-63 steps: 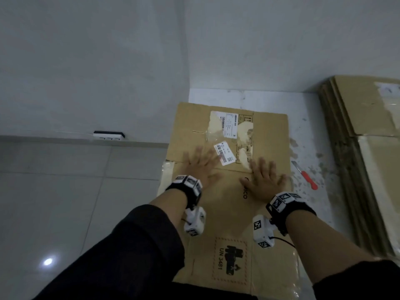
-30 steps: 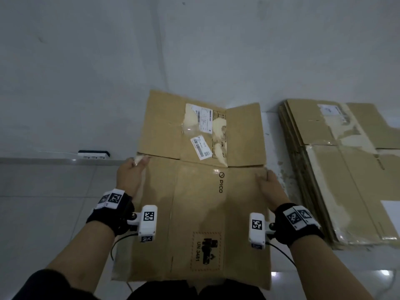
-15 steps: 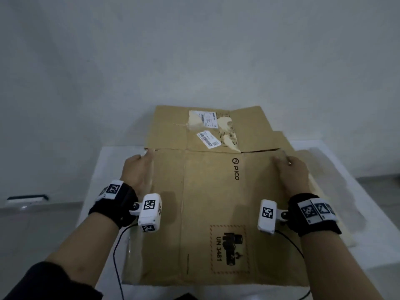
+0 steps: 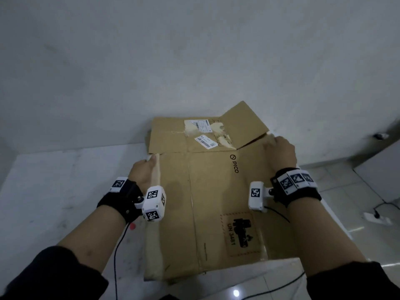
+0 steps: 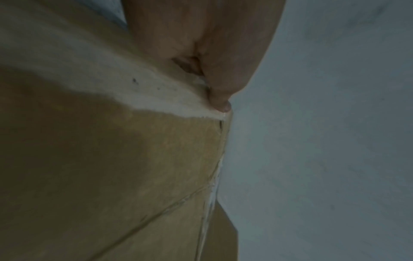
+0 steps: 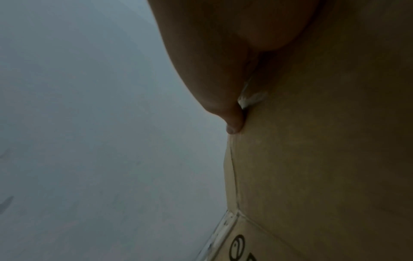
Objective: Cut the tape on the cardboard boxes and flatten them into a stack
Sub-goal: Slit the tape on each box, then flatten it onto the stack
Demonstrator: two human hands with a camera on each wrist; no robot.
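Observation:
A flattened brown cardboard box (image 4: 212, 202) with torn shipping labels and a "PICO" print is held level over a white platform. My left hand (image 4: 142, 172) grips its taped left edge, thumb on top. At the right edge my right hand (image 4: 280, 151) grips just below the far flap, which tilts upward. In the left wrist view the thumb (image 5: 219, 98) presses on the pale tape strip of the box (image 5: 111, 167). The right wrist view shows a fingertip (image 6: 232, 123) against the box edge (image 6: 324, 159). A sliver of other cardboard (image 4: 149, 135) peeks out beneath at the far left.
The white platform (image 4: 65, 180) stretches left of the box and meets a grey wall behind. Something small and red (image 4: 132, 226) lies on it beside my left wrist. Tiled floor with a power strip (image 4: 377, 217) lies to the right.
Both hands went from pressing flat on the box to gripping its side edges. They lifted it and carried it rightward to the platform; its far right flap now tilts up.

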